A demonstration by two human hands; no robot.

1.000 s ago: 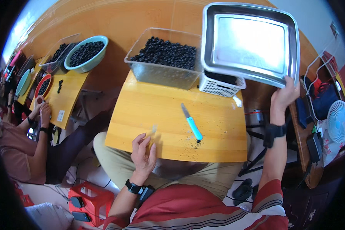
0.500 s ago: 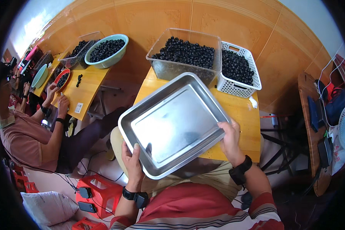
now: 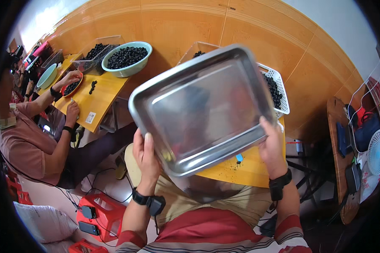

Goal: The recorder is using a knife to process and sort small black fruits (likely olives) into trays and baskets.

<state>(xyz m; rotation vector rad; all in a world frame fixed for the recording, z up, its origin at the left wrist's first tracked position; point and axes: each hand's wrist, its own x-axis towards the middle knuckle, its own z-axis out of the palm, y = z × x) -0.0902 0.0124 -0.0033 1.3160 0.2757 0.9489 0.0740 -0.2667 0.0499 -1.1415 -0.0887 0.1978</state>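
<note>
Indoor, fairly bright. Strongest light upper left: washed-out white patch high on the wall (image 3: 48, 17). Lower right dark, detail lost. Metal tray (image 3: 202, 105) motion-blurred, outline smeared, dull reflections plus bright streaks along its sides. Table (image 3: 257, 170) evenly lit, readable. Fisheye: wall panels (image 3: 190, 25) bow, corners black. Far-left background small, soft.

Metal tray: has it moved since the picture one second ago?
Yes. Against the white basket, the metal tray has moved left and nearer the person: then mostly right of the basket, now mostly left.
</note>
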